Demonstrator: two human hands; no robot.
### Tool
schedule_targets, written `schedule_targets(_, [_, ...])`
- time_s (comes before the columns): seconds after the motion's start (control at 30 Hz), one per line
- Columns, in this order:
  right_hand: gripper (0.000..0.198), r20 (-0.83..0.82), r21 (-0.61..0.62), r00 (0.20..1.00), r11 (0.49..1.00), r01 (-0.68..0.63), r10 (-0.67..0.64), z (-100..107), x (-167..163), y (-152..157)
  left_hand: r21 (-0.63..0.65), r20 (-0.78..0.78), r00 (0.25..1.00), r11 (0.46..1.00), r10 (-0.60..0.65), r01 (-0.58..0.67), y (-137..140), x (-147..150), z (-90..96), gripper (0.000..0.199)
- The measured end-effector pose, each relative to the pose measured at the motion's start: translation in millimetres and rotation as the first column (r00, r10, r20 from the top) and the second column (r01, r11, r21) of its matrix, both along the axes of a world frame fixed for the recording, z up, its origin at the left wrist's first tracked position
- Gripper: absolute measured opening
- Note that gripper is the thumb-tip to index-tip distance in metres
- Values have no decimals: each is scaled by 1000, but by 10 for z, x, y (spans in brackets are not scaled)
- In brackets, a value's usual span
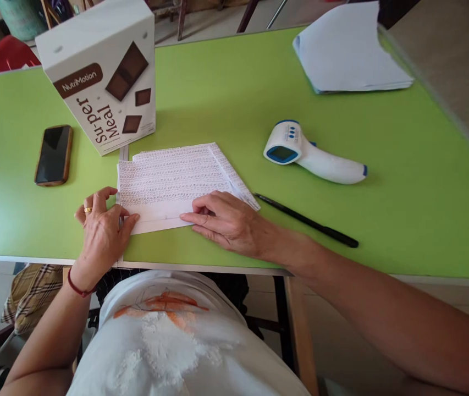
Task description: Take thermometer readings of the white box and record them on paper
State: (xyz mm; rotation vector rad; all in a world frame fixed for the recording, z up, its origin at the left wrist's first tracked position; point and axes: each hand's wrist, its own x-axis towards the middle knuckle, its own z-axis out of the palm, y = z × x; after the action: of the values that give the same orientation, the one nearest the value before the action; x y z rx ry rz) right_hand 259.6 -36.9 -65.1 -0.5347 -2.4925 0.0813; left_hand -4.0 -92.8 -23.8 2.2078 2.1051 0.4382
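A folded sheet of paper (172, 176) covered with rows of small writing lies on the green table in front of me, with a blank strip along its near edge. My left hand (104, 225), with a ring and a red wrist cord, grips the sheet's near left corner, thumb on top and fingers curled at the edge. Over the near right part, my right hand (232, 223) presses on the paper, thumb and fingers together at the fold. Just right of the sheet lies a black pen (308, 220). Parts of the paper's right side are hidden under my right hand.
A white NutriMotion box (102, 82) stands behind the paper, and a phone (53, 155) lies left of it. To the right is a white and blue infrared thermometer (312, 154). A stack of papers (345, 49) sits at the far right of the green table (218, 99).
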Motion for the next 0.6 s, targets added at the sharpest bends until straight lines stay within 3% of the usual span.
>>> schedule_targets(0.13, [20,1,3,1000,1000,2,-2,6,4,1,4,-78,996,999,-34,34,-2,15,13,21])
schedule_targets(0.3, [22,5,6,1000,1000,-5,5,7,12,13,2,-67,996,999,-54,55,3,-58,10,16])
schedule_targets(0.37, [23,15,2,1000,1000,-9,9,5,16,17,23,-96,986,990,-138,141,38,-88,17,13])
schedule_targets(0.43, [23,27,-11,1000,1000,-3,3,5,18,16,16,-161,926,937,-341,348,101,-102,33,37])
schedule_targets(0.5, [23,41,-31,999,999,9,-8,8,15,11,-36,-222,796,820,-563,571,183,-96,57,69])
schedule_targets(0.57, [24,51,-49,999,999,20,-18,13,11,6,-94,-260,682,721,-683,687,262,-76,89,87])
schedule_targets(0.6, [24,52,-51,998,998,23,-20,14,9,4,-115,-279,650,697,-707,708,292,-64,108,90])
